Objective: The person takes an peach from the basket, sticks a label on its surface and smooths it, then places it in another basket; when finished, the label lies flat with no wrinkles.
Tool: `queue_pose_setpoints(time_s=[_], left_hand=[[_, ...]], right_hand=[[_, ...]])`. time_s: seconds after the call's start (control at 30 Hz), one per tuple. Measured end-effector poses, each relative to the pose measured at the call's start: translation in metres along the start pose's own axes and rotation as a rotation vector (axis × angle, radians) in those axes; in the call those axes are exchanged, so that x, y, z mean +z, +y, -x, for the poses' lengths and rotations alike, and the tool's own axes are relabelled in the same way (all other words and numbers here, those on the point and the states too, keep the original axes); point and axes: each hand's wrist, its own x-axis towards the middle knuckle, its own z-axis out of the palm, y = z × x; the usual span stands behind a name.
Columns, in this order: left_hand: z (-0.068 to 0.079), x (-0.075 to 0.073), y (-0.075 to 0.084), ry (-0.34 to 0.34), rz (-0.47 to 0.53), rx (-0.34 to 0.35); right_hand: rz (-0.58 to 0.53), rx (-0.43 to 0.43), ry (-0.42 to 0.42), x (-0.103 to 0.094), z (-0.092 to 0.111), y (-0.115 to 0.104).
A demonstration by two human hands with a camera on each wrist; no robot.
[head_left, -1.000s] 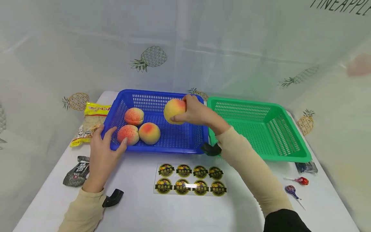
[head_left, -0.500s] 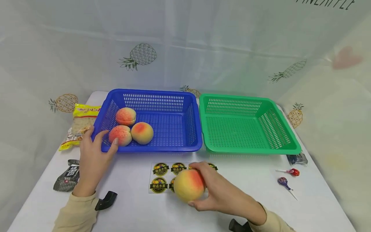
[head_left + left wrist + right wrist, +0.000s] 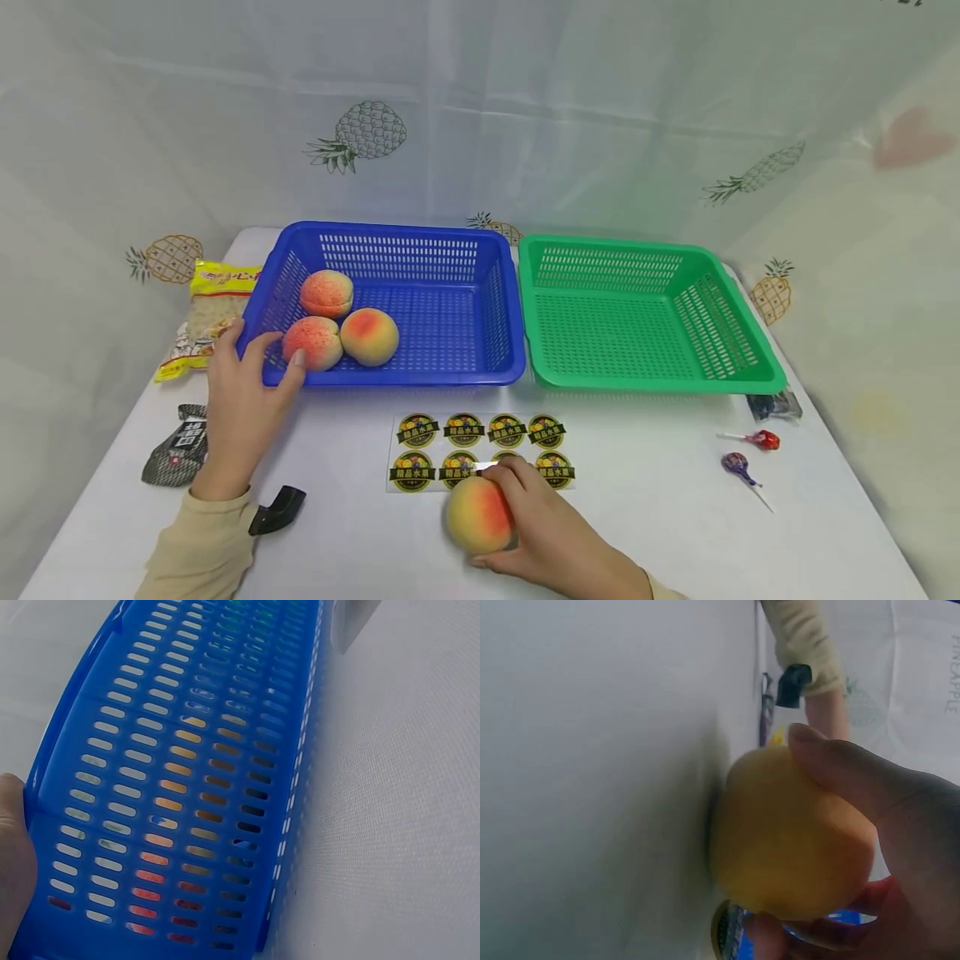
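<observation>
My right hand (image 3: 543,529) grips a yellow-and-red peach (image 3: 477,515) low at the front of the white table. In the right wrist view the thumb lies over the peach (image 3: 787,836) and fingers curl beneath it; contact with the tabletop is hard to tell. At the front left corner of the blue basket (image 3: 420,377), my left hand (image 3: 243,400) holds the rim with bent fingers. Inside that basket's left side sit three peaches: a reddish one (image 3: 327,294) behind, another reddish one (image 3: 313,342) close to my left fingers, and a yellowish one (image 3: 370,337) beside it.
A clear sheet of round fruit stickers (image 3: 463,431) lies before the baskets, partly behind the peach and right hand. On the right stands a green basket (image 3: 652,385), with two lollipops (image 3: 738,467) nearby. A yellow snack bag (image 3: 213,308) and black packet (image 3: 178,450) lie left.
From over the blue basket, my right hand has brought the peach toward the front of the table and lowered it. The left hand has stayed at the basket corner.
</observation>
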Motion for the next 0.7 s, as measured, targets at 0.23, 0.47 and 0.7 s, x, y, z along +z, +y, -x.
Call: queue_pose_setpoints(time_s=[0.23, 0.47, 0.7], left_hand=[[0.001, 0.0, 0.0, 0.021, 0.014, 0.005], [0.0, 0.003, 0.001, 0.031, 0.029, -0.012], [0.009, 0.0, 0.01, 0.16, 0.215, -0.256]], right_hand=[[0.052, -0.05, -0.009, 0.0, 0.0, 0.0], [0.034, -0.066, -0.062, -0.005, -0.001, 0.004], [0.037, -0.102, -0.09, -0.007, -0.001, 0.008]])
